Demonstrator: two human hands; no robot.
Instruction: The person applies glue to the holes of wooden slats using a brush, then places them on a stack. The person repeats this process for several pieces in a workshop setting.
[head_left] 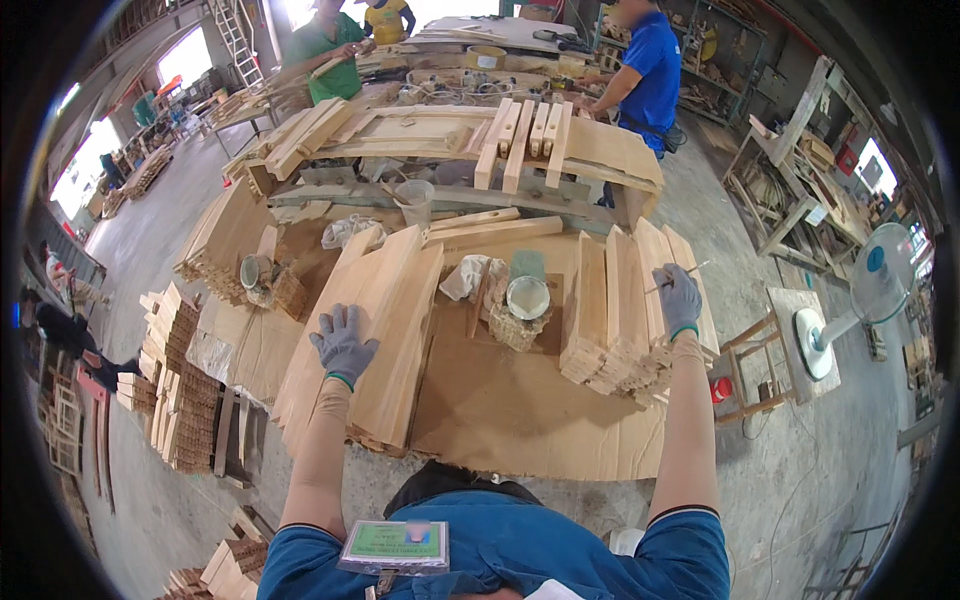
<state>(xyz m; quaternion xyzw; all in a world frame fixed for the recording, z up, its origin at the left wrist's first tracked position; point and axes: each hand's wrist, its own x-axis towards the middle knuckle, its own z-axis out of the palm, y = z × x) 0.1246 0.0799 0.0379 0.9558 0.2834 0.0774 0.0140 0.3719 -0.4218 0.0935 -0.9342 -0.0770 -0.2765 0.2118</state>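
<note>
Gloved in grey, my left hand (343, 343) lies with fingers spread on a wide pale wooden board (385, 275), which tops a stack at the left of the cardboard-covered table. My right hand (679, 297), also in a grey glove, is closed around a thin stick-like tool (702, 265); its working end is too small to make out. That hand is over a stack of narrower wooden pieces (625, 300) on the right. Between the stacks stands a cup of whitish paste (527, 297), crusted with dried residue, beside a crumpled white cloth (464, 278).
Brown cardboard (500, 400) covers the table. Another crusted pot (258, 272) stands at the left. Beyond is a bench (400, 130) bearing slats, with co-workers around it. A fan (815, 340) stands at right, and stacked timber (180, 400) sits on the left floor.
</note>
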